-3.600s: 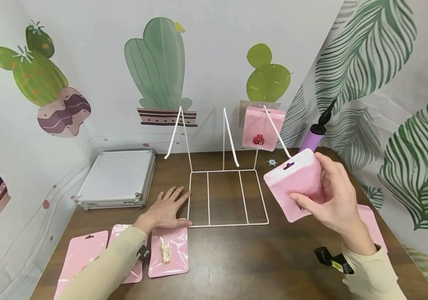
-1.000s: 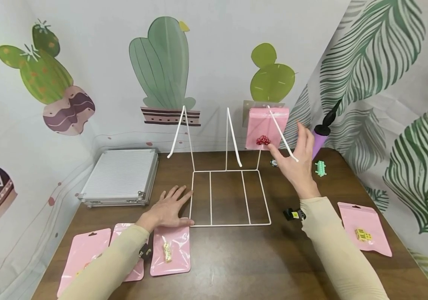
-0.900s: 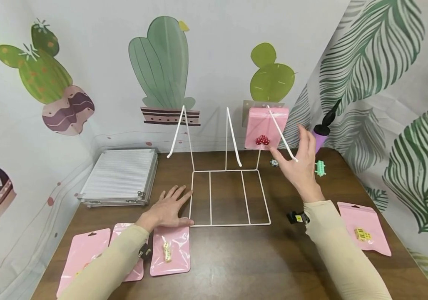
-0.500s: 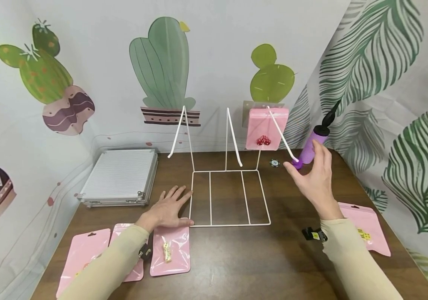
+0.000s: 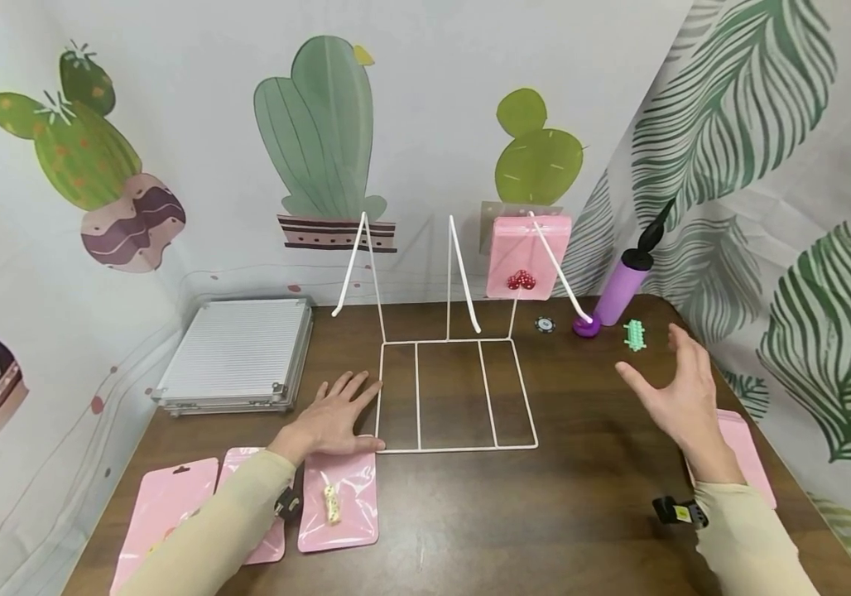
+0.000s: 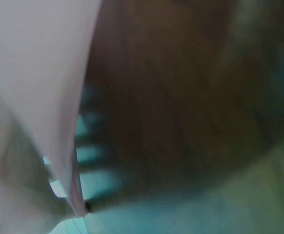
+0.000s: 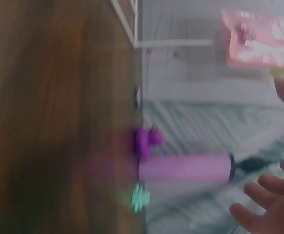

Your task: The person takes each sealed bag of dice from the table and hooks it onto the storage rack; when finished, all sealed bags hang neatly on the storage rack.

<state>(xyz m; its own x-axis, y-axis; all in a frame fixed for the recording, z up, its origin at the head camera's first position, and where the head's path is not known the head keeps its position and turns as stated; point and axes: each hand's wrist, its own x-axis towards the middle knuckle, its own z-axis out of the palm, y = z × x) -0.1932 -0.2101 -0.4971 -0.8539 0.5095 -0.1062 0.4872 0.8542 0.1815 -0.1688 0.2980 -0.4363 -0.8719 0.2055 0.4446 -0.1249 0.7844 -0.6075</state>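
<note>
My left hand (image 5: 334,414) rests spread on the table, its fingers and thumb at the left side of a white wire display rack (image 5: 455,449). Under its palm edge lies a pink zip pouch (image 5: 339,530) with a small pale-yellow patterned roll showing through; pink film fills the left of the blurred left wrist view. Pink pouches (image 5: 526,248) with red dice hang on the rack's right-hand prong. My right hand (image 5: 682,401), fingers apart and holding nothing, hovers over the table's right side, partly covering another pink pouch (image 5: 746,455). Its fingers (image 7: 264,195) show at the right wrist view's edge.
Two more pink pouches (image 5: 172,497) lie at the left front, partly under the sleeve. A silver ridged case (image 5: 235,352) stands back left. Back right are a poker chip (image 5: 545,324), a purple duck (image 7: 149,139), a purple pump (image 5: 622,290) and a green toy (image 5: 635,335).
The pink pouch my right hand held earlier now hangs on the right prong. That hand has let go and drawn back right and toward me. My left hand stays put.
</note>
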